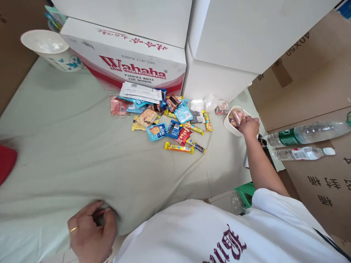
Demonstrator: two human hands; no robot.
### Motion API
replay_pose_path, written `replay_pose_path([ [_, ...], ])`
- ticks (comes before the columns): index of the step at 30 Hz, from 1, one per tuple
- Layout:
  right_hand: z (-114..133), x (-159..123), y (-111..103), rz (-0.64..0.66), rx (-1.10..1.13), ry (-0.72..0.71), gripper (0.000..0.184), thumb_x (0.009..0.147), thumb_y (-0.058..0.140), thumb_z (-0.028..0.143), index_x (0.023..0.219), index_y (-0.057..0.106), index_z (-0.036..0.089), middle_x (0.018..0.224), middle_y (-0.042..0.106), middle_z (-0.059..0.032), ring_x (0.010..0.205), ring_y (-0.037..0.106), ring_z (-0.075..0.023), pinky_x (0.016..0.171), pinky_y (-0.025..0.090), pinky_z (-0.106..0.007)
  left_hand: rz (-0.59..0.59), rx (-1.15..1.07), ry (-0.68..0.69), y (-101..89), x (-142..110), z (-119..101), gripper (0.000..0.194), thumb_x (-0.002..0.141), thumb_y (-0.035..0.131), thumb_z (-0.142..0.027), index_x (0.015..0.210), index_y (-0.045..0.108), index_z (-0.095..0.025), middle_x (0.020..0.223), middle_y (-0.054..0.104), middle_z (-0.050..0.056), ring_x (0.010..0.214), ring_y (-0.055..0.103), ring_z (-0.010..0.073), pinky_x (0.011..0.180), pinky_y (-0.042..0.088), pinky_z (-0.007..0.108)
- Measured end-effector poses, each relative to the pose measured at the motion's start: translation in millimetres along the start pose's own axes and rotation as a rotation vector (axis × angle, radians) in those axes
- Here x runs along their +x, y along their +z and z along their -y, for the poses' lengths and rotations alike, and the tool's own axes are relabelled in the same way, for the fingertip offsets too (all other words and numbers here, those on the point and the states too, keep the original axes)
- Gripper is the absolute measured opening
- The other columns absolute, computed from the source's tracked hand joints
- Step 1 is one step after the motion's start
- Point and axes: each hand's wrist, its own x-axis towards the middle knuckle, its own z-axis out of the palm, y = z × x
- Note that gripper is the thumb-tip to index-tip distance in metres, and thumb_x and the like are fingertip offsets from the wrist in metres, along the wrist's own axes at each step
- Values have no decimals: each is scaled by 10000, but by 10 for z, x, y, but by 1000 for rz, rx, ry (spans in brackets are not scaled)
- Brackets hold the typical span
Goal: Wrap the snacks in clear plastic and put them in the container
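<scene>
My right hand reaches out to a small white bowl at the far right of the cloth-covered table, fingers pinched on a pink wrapped snack held over the bowl. The bowl holds other wrapped snacks. My left hand rests at the near edge, fingers curled and gripping the pale green tablecloth; a gold ring is on one finger. A pile of several wrapped snacks lies left of the bowl, with white sachets on top at the back.
A Wahaha water carton and plain white boxes stand behind the snacks. A paper cup sits at the back left. Brown cartons at right carry two water bottles. A red object shows at the left edge.
</scene>
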Motion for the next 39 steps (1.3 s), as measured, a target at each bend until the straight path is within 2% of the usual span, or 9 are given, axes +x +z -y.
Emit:
replay_pose_path([
  [5,-96,-24,-190,25,-464,-141,268,840,601,336,999,748,179,1138,554,-168,1145,482,-329,986,426,-512,-120,70,112,52,-91,150,272,730,655,-312,997,650,-361,991,691,-9,1024,654,327,936,556,586],
  [10,237,-31,-202,-130,-352,-392,317,882,520,279,1117,714,191,1188,602,-164,1144,524,-313,997,429,-495,-133,58,191,73,-87,220,245,731,675,-330,975,650,-344,954,686,-2,896,676,309,822,592,563],
  [12,448,-87,-13,-20,-231,-496,269,874,513,260,1034,717,188,1039,666,-112,995,599,-267,949,472,-442,-127,67,209,76,-84,235,244,743,669,-312,985,652,-339,966,684,0,874,677,302,803,597,556],
  [15,727,-153,444,223,-186,-458,216,874,549,312,936,709,181,884,701,-77,837,627,-235,869,497,-384,-123,95,228,88,-96,267,236,739,684,-272,970,663,-315,978,685,13,909,686,306,827,599,550],
  [19,935,-180,1059,245,-255,-264,231,873,594,370,898,683,159,912,719,-123,887,633,-266,885,475,-390,-141,89,211,116,-119,312,215,749,667,-261,948,675,-340,1013,688,-11,963,686,316,903,583,593],
  [22,976,-218,1288,239,-227,-227,170,834,611,303,899,668,157,932,724,-117,887,631,-250,880,466,-365,-144,106,234,122,-114,326,198,744,670,-233,928,687,-304,1004,695,14,961,687,309,912,579,563],
  [26,902,-297,1232,218,-166,-270,171,864,539,280,919,656,167,920,720,-79,844,624,-211,842,460,-331,-131,134,270,104,-100,331,155,752,688,-205,905,695,-228,1001,707,74,952,693,278,913,578,473],
  [32,721,-230,949,118,-109,-405,213,903,503,295,986,656,173,903,697,-64,824,624,-208,826,467,-334,-109,175,357,100,-90,389,140,774,683,-198,914,691,-210,985,702,88,977,686,288,920,565,473],
  [39,955,-103,1103,231,-313,-463,203,858,606,225,1026,720,202,1093,618,-94,870,570,-213,832,452,-349,-120,166,335,137,-73,369,119,762,677,-240,879,688,-259,945,688,31,971,680,293,911,571,512],
])
